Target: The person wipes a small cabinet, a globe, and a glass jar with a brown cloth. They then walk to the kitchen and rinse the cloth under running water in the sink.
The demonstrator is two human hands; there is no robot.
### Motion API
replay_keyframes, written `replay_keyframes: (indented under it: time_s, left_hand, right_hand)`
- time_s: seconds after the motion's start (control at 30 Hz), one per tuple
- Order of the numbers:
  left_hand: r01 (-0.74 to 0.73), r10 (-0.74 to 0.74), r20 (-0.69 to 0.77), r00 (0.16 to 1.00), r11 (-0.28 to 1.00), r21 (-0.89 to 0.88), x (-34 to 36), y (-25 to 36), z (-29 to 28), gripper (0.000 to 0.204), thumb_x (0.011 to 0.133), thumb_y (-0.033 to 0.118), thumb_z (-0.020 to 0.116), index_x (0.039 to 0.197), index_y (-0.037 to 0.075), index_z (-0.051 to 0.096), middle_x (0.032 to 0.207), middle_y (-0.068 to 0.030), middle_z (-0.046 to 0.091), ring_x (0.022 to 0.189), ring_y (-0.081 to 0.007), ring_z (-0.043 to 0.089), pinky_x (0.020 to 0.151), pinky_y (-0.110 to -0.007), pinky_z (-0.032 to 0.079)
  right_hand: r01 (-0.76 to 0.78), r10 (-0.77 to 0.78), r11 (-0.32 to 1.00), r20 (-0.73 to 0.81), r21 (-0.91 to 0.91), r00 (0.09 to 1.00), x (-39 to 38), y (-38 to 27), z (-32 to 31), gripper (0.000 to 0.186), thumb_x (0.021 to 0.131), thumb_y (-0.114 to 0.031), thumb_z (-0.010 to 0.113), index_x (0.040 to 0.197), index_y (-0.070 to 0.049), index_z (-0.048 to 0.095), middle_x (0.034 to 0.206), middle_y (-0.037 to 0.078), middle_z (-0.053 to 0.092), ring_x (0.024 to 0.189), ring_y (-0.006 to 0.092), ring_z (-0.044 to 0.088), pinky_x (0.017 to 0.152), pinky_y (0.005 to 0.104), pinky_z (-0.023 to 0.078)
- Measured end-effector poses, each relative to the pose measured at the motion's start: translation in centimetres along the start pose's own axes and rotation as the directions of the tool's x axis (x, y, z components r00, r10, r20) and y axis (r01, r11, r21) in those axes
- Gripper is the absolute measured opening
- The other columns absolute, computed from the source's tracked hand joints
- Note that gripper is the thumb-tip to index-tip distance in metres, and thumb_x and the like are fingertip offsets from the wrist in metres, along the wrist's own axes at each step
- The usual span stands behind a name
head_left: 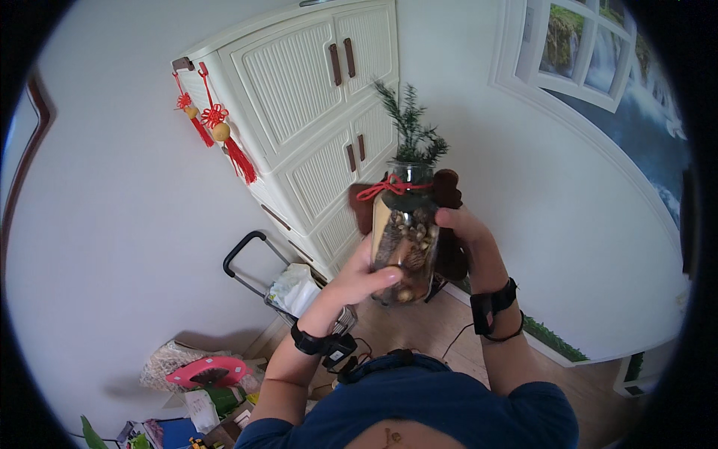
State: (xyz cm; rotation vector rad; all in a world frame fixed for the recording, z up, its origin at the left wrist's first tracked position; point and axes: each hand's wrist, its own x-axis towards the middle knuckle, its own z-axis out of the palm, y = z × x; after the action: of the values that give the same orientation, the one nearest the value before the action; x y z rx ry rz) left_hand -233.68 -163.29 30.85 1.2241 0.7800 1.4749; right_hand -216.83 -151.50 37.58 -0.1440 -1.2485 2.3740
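A clear glass jar [407, 247] is held up in front of me, slightly tilted. Dark and golden dried pieces, some like pine cones, show through its wall next to a pale tan panel or layer. A red cord [393, 185] is tied in a bow round its neck, and a green needle-leaved sprig [413, 127] rises from the mouth. My left hand [363, 278] wraps the lower left side, thumb across the front. My right hand [465, 226] grips the upper right side; its fingers are partly hidden behind. Dark brown rounded shapes [446, 187] show behind the jar; I cannot tell what they are.
Ahead stands a cream cabinet [288, 90] with brown handles; red knotted tassels [217, 123] hang on its side. A folding trolley [243, 254] carries a white bag [295, 288]. At lower left, a pink fan-like object [206, 372] lies among clutter. A white wall curves along the right.
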Motion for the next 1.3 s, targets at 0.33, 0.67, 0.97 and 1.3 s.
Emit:
replay_keyframes:
  time_s: [0.33, 0.67, 0.97, 1.3]
  left_hand:
    - [0.314, 0.068, 0.407, 0.911, 0.525, -0.791, 0.7, -2.7, -0.8, 0.102, 0.072, 0.061, 0.069, 0.146, 0.003, 0.030, 0.126, -0.0314, 0.050, 0.103, -0.0445, 0.059, 0.088, -0.052, 0.053]
    - [0.098, -0.094, 0.030, 0.995, 0.932, -0.348, -1.3, -2.2, -2.0, 0.096, 0.075, 0.051, 0.074, 0.143, -0.003, 0.033, 0.129, -0.0195, 0.053, 0.112, -0.0287, 0.059, 0.094, -0.040, 0.051]
    - [-0.032, 0.136, -0.306, 0.942, 0.946, 0.324, 0.2, -1.2, 0.3, 0.070, 0.078, 0.020, 0.079, 0.134, 0.000, 0.042, 0.118, -0.0098, 0.060, 0.107, -0.0180, 0.059, 0.093, -0.032, 0.048]
    - [0.157, 0.495, -0.259, 0.830, 0.239, 0.958, 1.3, 1.5, 4.4, 0.092, 0.070, 0.016, 0.079, 0.139, -0.012, 0.024, 0.120, -0.0273, 0.047, 0.107, -0.0437, 0.053, 0.087, -0.044, 0.048]
  right_hand:
    - [-0.199, 0.194, 0.979, 0.098, 0.043, 0.976, 1.2, 2.7, -0.9, 0.056, 0.085, -0.052, 0.068, 0.105, 0.000, 0.061, 0.058, 0.010, 0.060, 0.045, 0.0234, 0.060, 0.045, 0.0392, 0.054]
    - [0.220, -0.255, 0.935, -0.097, -0.279, 0.962, 2.3, 4.6, -1.8, 0.053, 0.088, -0.039, 0.072, 0.122, -0.002, 0.056, 0.108, 0.002, 0.062, 0.091, 0.0112, 0.060, 0.080, 0.0288, 0.052]
    - [0.187, -0.542, 0.590, -0.214, -0.785, 0.813, 1.8, 3.8, -0.5, 0.038, 0.093, -0.029, 0.067, 0.116, 0.001, 0.061, 0.104, 0.009, 0.066, 0.096, 0.0162, 0.061, 0.087, 0.0300, 0.047]
    - [0.064, -0.535, 0.410, -0.183, -0.910, 0.825, 0.9, 5.6, 0.6, 0.077, 0.076, -0.027, 0.084, 0.129, 0.004, 0.039, 0.120, 0.016, 0.055, 0.110, 0.0215, 0.057, 0.093, 0.0328, 0.047]
